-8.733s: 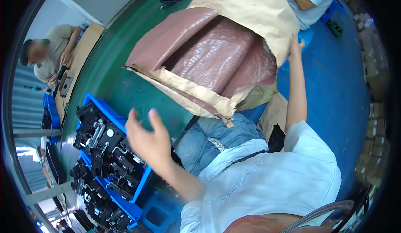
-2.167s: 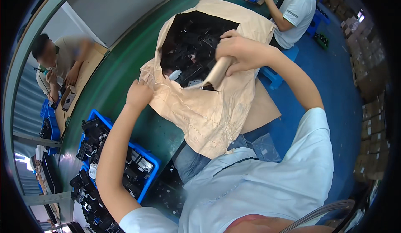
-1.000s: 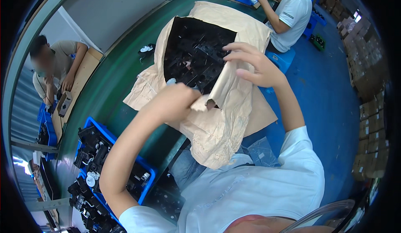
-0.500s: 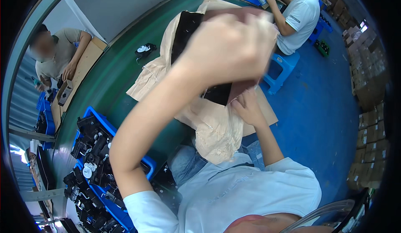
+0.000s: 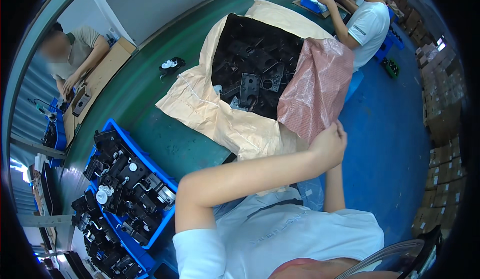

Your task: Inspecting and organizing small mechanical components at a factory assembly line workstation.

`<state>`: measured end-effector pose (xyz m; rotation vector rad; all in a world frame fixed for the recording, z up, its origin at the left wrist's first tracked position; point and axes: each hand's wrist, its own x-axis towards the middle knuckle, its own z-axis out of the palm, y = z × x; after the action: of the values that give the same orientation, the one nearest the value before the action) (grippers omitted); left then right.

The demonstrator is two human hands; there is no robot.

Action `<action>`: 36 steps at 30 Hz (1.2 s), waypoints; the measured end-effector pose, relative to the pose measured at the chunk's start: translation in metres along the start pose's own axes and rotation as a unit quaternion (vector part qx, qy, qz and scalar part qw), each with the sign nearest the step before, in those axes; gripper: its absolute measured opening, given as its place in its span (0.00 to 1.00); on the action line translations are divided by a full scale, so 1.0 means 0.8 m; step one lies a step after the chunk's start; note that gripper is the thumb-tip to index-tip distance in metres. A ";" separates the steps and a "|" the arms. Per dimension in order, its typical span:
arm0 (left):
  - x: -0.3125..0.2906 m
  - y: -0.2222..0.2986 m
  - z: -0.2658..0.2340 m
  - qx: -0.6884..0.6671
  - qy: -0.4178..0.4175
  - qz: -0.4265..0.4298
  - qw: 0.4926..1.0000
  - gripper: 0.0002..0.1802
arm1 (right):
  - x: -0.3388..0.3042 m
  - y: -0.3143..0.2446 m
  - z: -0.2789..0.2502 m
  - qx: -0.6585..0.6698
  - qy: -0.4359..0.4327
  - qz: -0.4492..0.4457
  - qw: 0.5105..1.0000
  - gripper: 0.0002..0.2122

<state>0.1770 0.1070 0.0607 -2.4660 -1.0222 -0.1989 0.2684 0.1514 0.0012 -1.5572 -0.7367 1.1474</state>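
Observation:
A pinkish-red sheet of bubble wrap [image 5: 317,86] lies over the right side of a black-lined container and drapes past its edge. At the sheet's lower corner my left hand [image 5: 328,148] is closed, reaching across my body with the fingers pinching the wrap. My right forearm [image 5: 334,191] rises behind it; the right hand is mostly hidden by the left. Inside the container, black plastic parts [image 5: 250,86] lie loose, several with frames and holes. Crumpled cream-coloured wrapping [image 5: 200,106] is folded outward around the container.
At lower left, blue bins [image 5: 162,226] hold black mechanisms with white gears. One small black-and-white part [image 5: 172,65] sits on the green bench [image 5: 150,91]. Two co-workers sit nearby, one far left, one far right. Stacked cartons [image 5: 440,169] line the right side beyond the blue floor.
My left hand has come down and toward me from above the container to the wrap's lower corner. The bubble wrap now lies to the right, uncovering the black parts.

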 end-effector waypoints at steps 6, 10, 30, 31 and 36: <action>-0.022 0.032 0.055 -0.081 -0.140 0.002 0.987 0.09 | 0.041 -0.023 -0.033 -0.056 -0.178 -0.450 0.873 0.25; -0.025 0.036 0.041 -0.158 -0.110 -0.012 0.981 0.09 | 0.051 -0.034 -0.002 -0.373 -0.218 -0.619 0.656 0.27; -0.200 -0.284 0.068 -0.010 -0.368 -0.473 0.800 0.10 | 0.057 -0.015 0.011 -0.282 -0.151 -0.608 0.727 0.20; -0.198 -0.281 0.072 -0.019 -0.389 -0.469 0.792 0.11 | 0.052 -0.021 0.012 -0.297 -0.162 -0.615 0.712 0.20; -0.216 -0.273 0.079 -0.058 -0.377 -0.468 0.797 0.12 | 0.046 -0.015 0.020 -0.312 -0.180 -0.595 0.719 0.20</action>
<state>-0.1017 0.1624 0.0315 -1.8777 -2.5770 0.4898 0.2676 0.1934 0.0011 -0.9050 -2.1450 0.1512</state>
